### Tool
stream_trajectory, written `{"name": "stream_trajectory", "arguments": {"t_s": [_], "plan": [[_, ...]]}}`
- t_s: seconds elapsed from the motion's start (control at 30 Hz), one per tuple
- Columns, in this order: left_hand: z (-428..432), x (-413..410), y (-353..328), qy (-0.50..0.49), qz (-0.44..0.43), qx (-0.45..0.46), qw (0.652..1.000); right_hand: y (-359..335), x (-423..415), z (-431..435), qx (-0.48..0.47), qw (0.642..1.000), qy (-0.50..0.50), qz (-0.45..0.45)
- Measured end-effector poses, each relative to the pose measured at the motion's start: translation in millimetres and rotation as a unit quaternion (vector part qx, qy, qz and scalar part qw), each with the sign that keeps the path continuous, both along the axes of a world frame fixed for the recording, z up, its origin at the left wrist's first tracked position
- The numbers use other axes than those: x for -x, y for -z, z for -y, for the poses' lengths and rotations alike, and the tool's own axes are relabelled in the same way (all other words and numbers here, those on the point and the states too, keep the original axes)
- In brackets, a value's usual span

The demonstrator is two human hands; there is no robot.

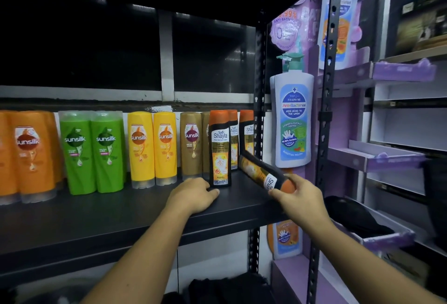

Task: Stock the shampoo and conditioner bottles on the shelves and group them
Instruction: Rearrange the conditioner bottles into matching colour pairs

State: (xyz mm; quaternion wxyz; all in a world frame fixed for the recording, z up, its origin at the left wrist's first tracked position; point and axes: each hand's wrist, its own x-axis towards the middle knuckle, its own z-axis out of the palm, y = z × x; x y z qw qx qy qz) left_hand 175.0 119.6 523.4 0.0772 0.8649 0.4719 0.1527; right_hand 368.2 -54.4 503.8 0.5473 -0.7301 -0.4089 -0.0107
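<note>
Head view: a tilted Shayla bottle (262, 173) is gripped at its orange cap by the right hand (300, 198), base pointed ahead over the shelf (121, 216). The left hand (193, 194) is rested empty and relaxed just before the upright Shayla bottles (219, 153). Placing seems in hand; righting beside them is called for.
</note>
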Motion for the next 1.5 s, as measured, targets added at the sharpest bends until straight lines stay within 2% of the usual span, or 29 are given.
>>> {"name": "stream_trajectory", "arguments": {"t_s": [0.13,0.33,0.47,0.57,0.9,1.03,1.1,1.17,1.33,1.5], "plan": [[0.5,1.4,0.7,-0.006,-0.012,-0.008,1.0,-8.5,0.5,9.7,-0.034,0.999,-0.004,-0.022],[0.8,0.8,2.6,-0.008,-0.015,-0.018,1.0,-36.1,6.6,7.7,-0.151,0.986,-0.023,-0.059],[-0.4,0.7,4.0,-0.008,-0.009,-0.024,1.0,-63.3,7.2,-16.1,-0.253,0.948,-0.103,-0.162],[1.1,0.8,3.9,-0.009,-0.003,-0.023,1.0,-84.8,8.8,-36.9,-0.281,0.93,-0.132,-0.197],[-2.1,1.0,6.3,-0.003,0.004,-0.035,0.999,-98.7,9.7,-72.3,-0.179,0.943,-0.226,-0.166],[1.0,1.4,6.5,0.0,0.013,-0.043,0.999,-74.7,6.1,-60.7,-0.068,0.966,-0.236,-0.085],[3.4,2.6,6.1,0.0,0.035,-0.046,0.998,-57.2,4.1,-57.3,0.029,0.977,-0.209,-0.016],[3.2,3.2,4.5,0.008,0.075,-0.037,0.997,-44.9,-0.1,-58.1,0.077,0.982,-0.172,0.007],[-5.6,-3.0,-5.9,0.019,0.194,0.022,0.98,-40.4,-15.7,-70.6,0.059,0.99,-0.131,-0.004],[-17.0,-27.9,-14.3,0.048,0.256,0.045,0.965,-34.4,-39.1,-93.3,0.041,0.995,-0.094,-0.012]]}}
